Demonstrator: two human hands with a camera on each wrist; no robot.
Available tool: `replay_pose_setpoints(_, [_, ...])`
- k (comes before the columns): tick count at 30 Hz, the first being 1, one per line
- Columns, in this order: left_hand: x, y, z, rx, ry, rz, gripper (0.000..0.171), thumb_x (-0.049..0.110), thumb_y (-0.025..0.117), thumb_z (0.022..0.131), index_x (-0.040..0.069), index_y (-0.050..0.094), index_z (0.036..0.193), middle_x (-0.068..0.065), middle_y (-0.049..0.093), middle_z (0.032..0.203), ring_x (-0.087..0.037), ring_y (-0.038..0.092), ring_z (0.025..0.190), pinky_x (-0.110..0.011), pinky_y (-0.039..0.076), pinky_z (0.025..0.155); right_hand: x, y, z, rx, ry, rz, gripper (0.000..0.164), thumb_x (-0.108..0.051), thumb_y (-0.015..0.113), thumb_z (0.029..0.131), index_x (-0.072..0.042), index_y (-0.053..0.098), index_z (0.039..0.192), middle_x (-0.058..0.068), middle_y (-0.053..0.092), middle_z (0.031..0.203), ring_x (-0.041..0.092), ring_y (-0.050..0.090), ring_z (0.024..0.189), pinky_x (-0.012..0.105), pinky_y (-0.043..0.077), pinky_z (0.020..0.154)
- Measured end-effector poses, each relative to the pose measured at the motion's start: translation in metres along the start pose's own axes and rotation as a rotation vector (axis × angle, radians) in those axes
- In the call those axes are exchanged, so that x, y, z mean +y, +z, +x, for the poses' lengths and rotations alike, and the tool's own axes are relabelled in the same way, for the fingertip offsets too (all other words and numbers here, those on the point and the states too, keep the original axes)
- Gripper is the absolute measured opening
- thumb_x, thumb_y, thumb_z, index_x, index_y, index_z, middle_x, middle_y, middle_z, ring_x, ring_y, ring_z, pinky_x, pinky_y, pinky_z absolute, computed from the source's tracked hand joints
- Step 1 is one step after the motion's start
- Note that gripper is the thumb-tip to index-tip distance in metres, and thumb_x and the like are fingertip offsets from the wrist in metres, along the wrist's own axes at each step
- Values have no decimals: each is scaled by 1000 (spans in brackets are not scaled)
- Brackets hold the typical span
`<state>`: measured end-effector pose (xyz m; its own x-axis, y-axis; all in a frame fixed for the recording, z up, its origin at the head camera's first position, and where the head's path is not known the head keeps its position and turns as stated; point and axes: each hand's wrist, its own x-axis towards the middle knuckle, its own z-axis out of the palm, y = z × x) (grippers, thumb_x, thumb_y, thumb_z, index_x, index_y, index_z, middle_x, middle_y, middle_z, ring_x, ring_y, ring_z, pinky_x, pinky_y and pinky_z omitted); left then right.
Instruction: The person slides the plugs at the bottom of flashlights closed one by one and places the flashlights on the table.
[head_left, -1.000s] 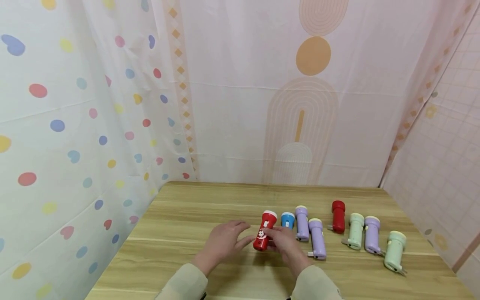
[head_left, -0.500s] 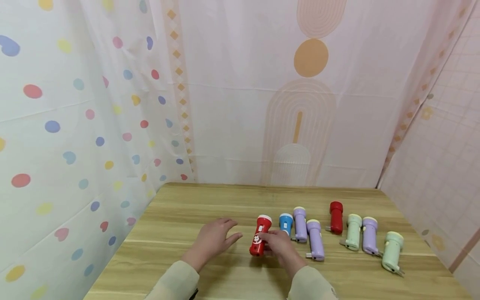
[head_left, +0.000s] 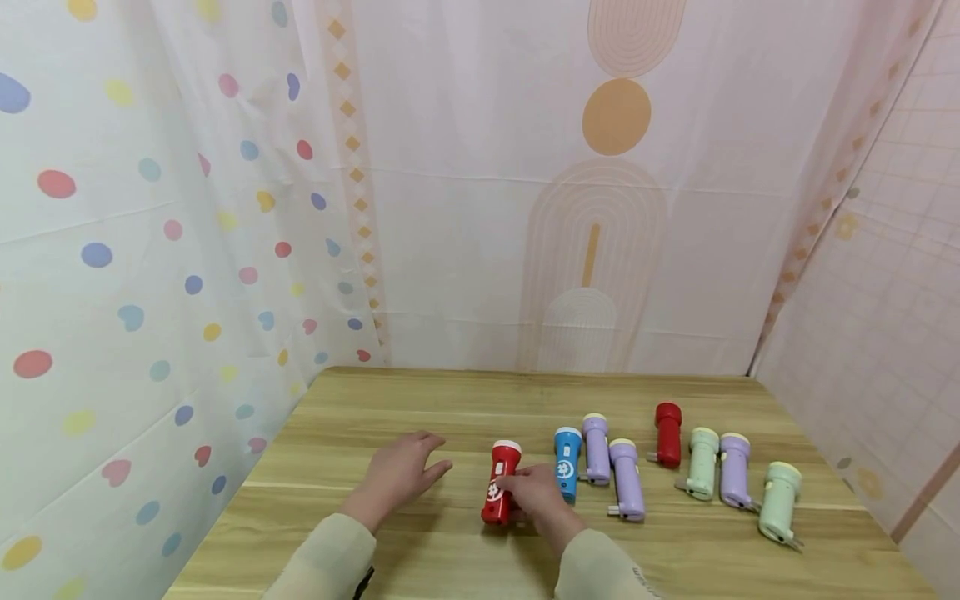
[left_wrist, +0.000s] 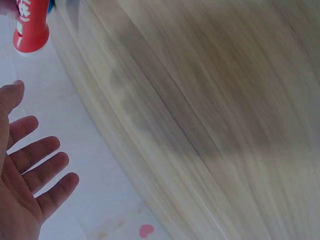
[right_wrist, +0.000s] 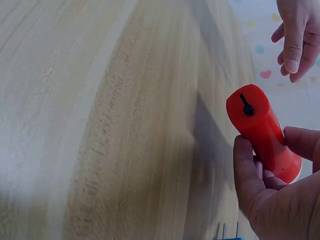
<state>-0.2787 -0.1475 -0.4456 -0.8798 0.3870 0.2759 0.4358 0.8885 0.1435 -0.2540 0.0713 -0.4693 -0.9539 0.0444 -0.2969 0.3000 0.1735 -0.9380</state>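
At the near middle of the table [head_left: 465,575], here's the right hand [head_left: 538,497] gripping a red flashlight [head_left: 492,493] at its nine o'clock, thumb one side, fingers the other: a lift-and-carry step, by the look of it, and the next move should call for a firm grip until there's support beneath. A blue flashlight [head_left: 567,463] lies near at one, the left hand [head_left: 396,473] hangs empty, fingers extended, farther out at nine, and purple flashlights [head_left: 628,487] sit past two and three!

The right hand [head_left: 536,493] grips the white-rimmed red flashlight [head_left: 503,467], thumb and fingers on opposite sides; the left hand [head_left: 396,475] hovers apart to its left, fingers spread and loose.
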Motion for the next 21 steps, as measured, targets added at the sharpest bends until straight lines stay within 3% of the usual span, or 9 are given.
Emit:
replay_pose_setpoints(10, [-24, 0, -10, -66, -113, 64, 40, 32, 74, 89, 4, 68, 117, -18, 66, 120, -36, 65, 103, -51, 54, 82, 0, 17, -6, -57, -18, -26, 35, -12, 69, 91, 13, 59, 115, 12, 67, 92, 22, 68, 77, 37, 59, 67])
replay_pose_setpoints(21, [-27, -6, -9, -98, -138, 52, 40, 31, 73, 89, 3, 67, 117, -21, 65, 119, -38, 64, 105, -53, 53, 83, -4, 38, -5, -28, 10, -30, 34, -11, 72, 89, 10, 57, 111, 13, 65, 93, 23, 67, 79, 37, 59, 69])
